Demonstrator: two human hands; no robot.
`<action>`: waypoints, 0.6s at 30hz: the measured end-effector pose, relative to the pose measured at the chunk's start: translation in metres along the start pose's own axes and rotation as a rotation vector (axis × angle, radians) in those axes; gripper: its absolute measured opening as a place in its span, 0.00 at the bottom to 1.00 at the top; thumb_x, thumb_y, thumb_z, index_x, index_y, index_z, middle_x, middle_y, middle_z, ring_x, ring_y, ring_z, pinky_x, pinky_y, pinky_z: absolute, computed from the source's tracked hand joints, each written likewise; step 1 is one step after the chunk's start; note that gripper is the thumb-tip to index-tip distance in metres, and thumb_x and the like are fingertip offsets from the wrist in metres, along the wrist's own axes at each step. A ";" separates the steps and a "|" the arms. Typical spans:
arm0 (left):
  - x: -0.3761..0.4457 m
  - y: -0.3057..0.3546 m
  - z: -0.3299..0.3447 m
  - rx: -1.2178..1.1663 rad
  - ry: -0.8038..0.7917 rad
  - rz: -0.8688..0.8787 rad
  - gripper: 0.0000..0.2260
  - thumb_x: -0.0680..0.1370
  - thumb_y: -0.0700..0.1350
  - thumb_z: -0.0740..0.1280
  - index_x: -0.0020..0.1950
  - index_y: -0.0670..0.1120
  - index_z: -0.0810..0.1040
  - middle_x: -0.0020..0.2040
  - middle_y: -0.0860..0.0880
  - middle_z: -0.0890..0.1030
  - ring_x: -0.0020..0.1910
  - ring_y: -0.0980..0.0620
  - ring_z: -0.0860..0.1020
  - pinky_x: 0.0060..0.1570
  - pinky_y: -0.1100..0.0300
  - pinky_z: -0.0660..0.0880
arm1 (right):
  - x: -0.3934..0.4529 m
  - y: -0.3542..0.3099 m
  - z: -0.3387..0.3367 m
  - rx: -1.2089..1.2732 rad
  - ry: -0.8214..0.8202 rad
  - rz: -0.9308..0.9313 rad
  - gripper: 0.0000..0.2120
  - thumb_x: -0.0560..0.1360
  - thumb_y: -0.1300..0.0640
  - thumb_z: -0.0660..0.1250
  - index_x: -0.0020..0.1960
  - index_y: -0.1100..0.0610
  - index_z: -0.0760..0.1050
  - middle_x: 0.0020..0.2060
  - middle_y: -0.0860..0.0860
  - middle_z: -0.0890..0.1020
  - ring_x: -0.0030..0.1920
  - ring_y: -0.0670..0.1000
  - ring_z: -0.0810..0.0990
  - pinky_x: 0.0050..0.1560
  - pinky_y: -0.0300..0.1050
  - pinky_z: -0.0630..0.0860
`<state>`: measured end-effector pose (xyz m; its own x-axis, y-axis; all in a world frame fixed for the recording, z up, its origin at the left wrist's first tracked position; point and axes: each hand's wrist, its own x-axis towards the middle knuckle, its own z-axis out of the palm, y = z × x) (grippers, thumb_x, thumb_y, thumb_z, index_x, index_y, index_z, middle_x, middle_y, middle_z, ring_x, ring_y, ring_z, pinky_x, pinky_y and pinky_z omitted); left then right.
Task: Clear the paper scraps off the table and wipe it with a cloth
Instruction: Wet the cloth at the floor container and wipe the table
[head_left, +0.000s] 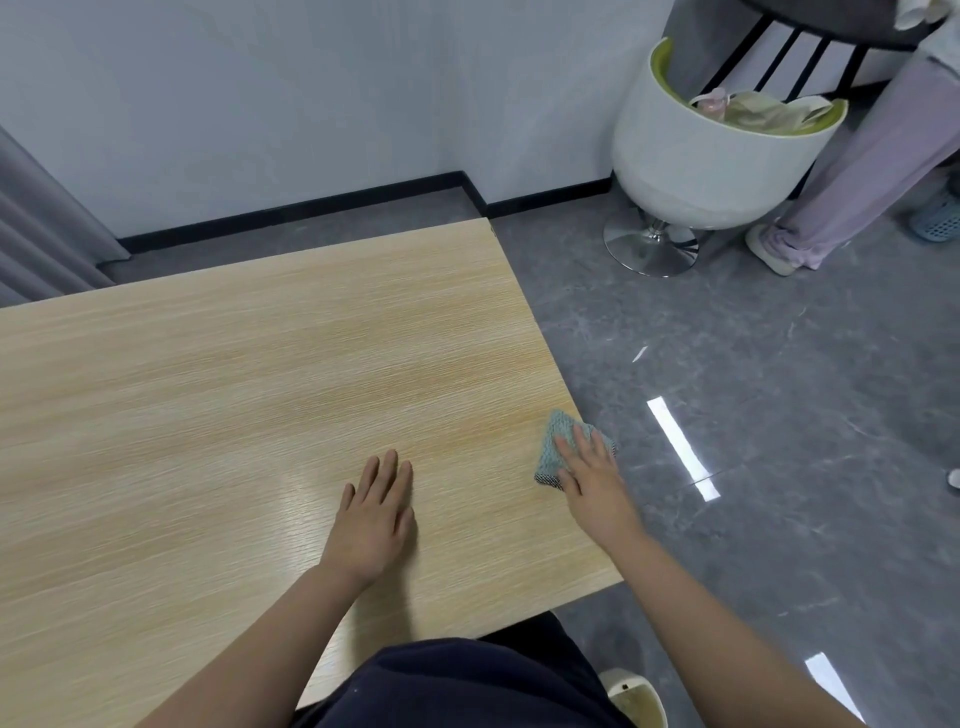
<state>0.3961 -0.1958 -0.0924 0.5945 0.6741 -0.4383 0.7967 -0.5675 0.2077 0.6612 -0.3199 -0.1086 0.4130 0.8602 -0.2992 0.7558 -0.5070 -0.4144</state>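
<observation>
Cloth (558, 447) lies at the right edge of the table (260, 389), toward the near right corner, with one part of it poking out past the edge over the floor (779, 415). The right hand (592, 480) presses down on it with fingers straight and spread; nothing is curled round the fabric. The left hand (376, 512) rests flat on the wood well apart from the cloth, nearer the middle of the near edge, fingers straight and close together.

No paper scraps show on the visible tabletop, so the clearing part looks done and wiping seems to be the step in hand.

It is a small, folded, blue-green piece with a knitted or mesh texture. It looks light, soft and limp, so it should bunch or unfold if dragged from one corner. A flat palm over its middle probably suits it best. The tabletop looks smooth and glossy, so the cloth should slide easily, and at this edge it could slip off onto the floor.
</observation>
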 end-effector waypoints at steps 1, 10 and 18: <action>0.000 0.000 0.001 -0.008 0.007 0.003 0.33 0.75 0.60 0.36 0.77 0.48 0.41 0.77 0.49 0.37 0.70 0.54 0.32 0.73 0.48 0.44 | -0.005 -0.003 0.004 -0.014 0.002 -0.001 0.22 0.82 0.52 0.49 0.76 0.49 0.51 0.75 0.44 0.43 0.75 0.48 0.37 0.73 0.44 0.36; -0.007 0.003 0.010 -0.006 0.025 -0.021 0.32 0.75 0.59 0.34 0.77 0.48 0.40 0.75 0.50 0.35 0.70 0.54 0.31 0.73 0.49 0.42 | -0.056 -0.021 0.031 -0.181 -0.250 -0.612 0.25 0.79 0.39 0.40 0.75 0.42 0.49 0.75 0.41 0.46 0.74 0.42 0.36 0.72 0.41 0.32; -0.016 0.001 0.015 -0.017 0.053 0.012 0.40 0.66 0.61 0.28 0.77 0.49 0.41 0.75 0.51 0.35 0.70 0.54 0.31 0.73 0.50 0.42 | -0.033 0.016 0.006 0.032 -0.013 -0.006 0.23 0.82 0.49 0.52 0.75 0.46 0.51 0.74 0.42 0.44 0.72 0.41 0.36 0.75 0.48 0.39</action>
<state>0.3858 -0.2138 -0.0987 0.6082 0.6918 -0.3894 0.7913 -0.5675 0.2276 0.6569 -0.3573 -0.1103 0.4018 0.8626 -0.3074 0.7414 -0.5035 -0.4437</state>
